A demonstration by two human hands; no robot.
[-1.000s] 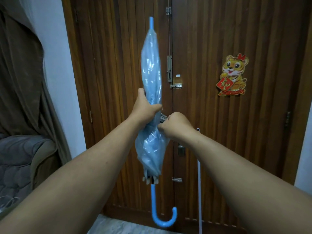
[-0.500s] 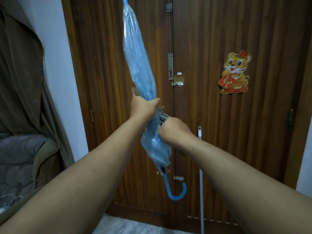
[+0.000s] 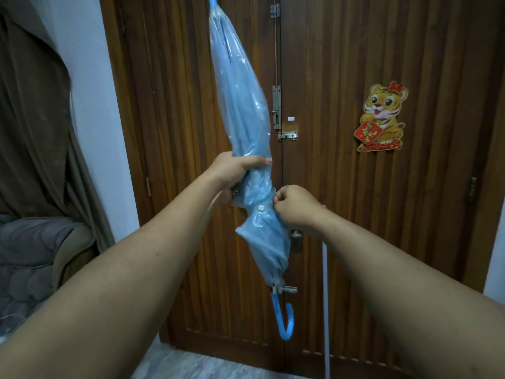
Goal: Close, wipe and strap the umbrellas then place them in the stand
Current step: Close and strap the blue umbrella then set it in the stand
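Umbrella (image 3: 240,110), closed and pale blue, is held up in front of a wooden door (image 3: 355,187), tip high and hooked handle (image 3: 285,321) low, tilted so the handle swings right. Nearest the camera, 2 bare forearms reach forward. The left hand (image 3: 235,173) wraps around the gathered canopy above the middle, fingers curled tight on it. The right hand (image 3: 293,206), just below and to the right, pinches at the strap (image 3: 257,201) that circles the folds, next to its white snap button (image 3: 261,207).

Judging by this, strapping is the step in hand. To do it well, the left hand should keep the folds squeezed flat while the right draws the strap snug and presses the snap squarely until it seats; loose plastic bunching under the band could let it pop open.

Beyond, a tiger sticker (image 3: 382,119) hangs on the door, and a thin white pole (image 3: 325,269) leans against it.
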